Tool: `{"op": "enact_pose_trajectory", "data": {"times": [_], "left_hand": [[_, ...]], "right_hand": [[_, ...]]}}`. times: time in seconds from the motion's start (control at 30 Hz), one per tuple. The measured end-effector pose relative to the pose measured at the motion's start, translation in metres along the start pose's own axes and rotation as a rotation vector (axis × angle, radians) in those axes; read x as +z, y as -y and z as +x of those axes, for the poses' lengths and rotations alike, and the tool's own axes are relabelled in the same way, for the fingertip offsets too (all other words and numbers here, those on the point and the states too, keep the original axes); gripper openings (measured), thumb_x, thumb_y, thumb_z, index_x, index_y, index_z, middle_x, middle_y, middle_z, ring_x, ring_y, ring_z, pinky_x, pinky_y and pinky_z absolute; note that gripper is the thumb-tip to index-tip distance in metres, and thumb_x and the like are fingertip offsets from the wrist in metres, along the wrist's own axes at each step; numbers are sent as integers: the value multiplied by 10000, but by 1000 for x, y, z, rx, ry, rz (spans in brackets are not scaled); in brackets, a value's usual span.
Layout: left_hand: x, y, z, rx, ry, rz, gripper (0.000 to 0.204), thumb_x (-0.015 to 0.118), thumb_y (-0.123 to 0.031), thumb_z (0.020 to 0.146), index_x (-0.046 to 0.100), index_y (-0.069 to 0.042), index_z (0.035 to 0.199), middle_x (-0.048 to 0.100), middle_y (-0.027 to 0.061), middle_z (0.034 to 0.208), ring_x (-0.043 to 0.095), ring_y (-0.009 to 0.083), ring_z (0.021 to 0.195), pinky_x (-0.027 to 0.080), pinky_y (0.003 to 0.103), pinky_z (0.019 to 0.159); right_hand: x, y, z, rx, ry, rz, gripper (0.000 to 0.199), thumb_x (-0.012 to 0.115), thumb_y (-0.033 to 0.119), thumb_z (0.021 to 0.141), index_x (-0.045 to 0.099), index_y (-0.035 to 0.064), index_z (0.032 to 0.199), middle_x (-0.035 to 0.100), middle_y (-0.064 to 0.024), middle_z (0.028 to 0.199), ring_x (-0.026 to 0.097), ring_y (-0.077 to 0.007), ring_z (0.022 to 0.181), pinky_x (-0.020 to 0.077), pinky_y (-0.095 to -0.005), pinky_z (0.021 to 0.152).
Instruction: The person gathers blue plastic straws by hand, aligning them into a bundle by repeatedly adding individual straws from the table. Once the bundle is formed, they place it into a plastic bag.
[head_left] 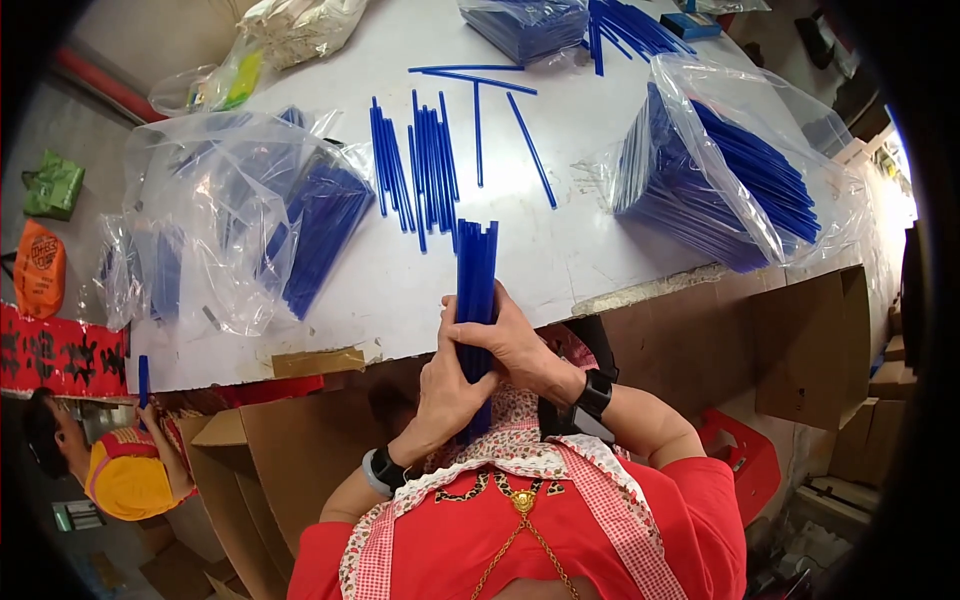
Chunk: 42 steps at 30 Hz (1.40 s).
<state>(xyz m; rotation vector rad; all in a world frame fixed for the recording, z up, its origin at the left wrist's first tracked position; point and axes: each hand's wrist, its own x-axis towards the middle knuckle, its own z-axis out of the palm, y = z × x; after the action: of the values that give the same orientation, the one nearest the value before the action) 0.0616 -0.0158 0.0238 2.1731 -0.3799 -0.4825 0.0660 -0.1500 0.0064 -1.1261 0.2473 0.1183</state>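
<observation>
Fingers of the left hand [452, 396] and, higher up, the right hand [512, 345] grasp a bundle of slender blue plastic sticks [477, 265] at the near edge of the white tabletop [565, 260], long axis six-to-twelve o'clock, loose blue sticks [434, 165] lying at eleven.

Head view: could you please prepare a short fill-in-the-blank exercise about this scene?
1. The tube bundle held by the left hand and right hand is coloured ____.
2. The tabletop is coloured ____.
3. The person in yellow appears in the picture's lower ____ part.

Missing words: blue; white; left.
</observation>
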Motion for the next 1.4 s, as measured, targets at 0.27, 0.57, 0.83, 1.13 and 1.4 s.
{"op": "enact_pose_trajectory", "data": {"times": [0.27,0.57,0.83,1.13,1.4], "left_hand": [[-7,7,-3,-65,22,-991,764,636,-56,870,157,-55,1465,503,144,1290,563,172,1094,502,332,900],[-14,14,-7,-186,31,-1127,640,599,-2,881,260,-25,1423,541,123,1240,562,160,1092,479,315,940],[-10,16,-7,-224,27,-1166,642,646,7,852,298,-10,1391,549,123,1215,566,167,1086,475,324,951],[-6,12,-9,-221,3,-1150,662,709,-8,812,335,-13,1358,556,116,1193,572,174,1071,486,329,937],[4,12,-11,-259,181,-989,641,718,-35,812,360,-30,1344,572,91,1163,591,157,1012,518,313,871]], "right_hand": [[-26,0,14,307,149,428,449,583,-9,782,510,12,1224,624,-112,1078,627,-204,975,531,-353,891],[-38,-6,15,324,162,572,469,553,-27,762,516,-9,1229,630,-136,1100,642,-229,975,528,-380,924],[-41,-6,12,321,163,596,470,547,-25,751,524,-46,1219,631,-162,1117,639,-241,1001,520,-390,939],[-45,-7,10,323,202,662,447,550,-4,757,541,-44,1203,635,-162,1118,641,-248,995,511,-390,941],[-31,3,-1,295,155,305,476,581,113,837,470,7,1287,592,-104,1132,600,-200,986,506,-369,904]]}}
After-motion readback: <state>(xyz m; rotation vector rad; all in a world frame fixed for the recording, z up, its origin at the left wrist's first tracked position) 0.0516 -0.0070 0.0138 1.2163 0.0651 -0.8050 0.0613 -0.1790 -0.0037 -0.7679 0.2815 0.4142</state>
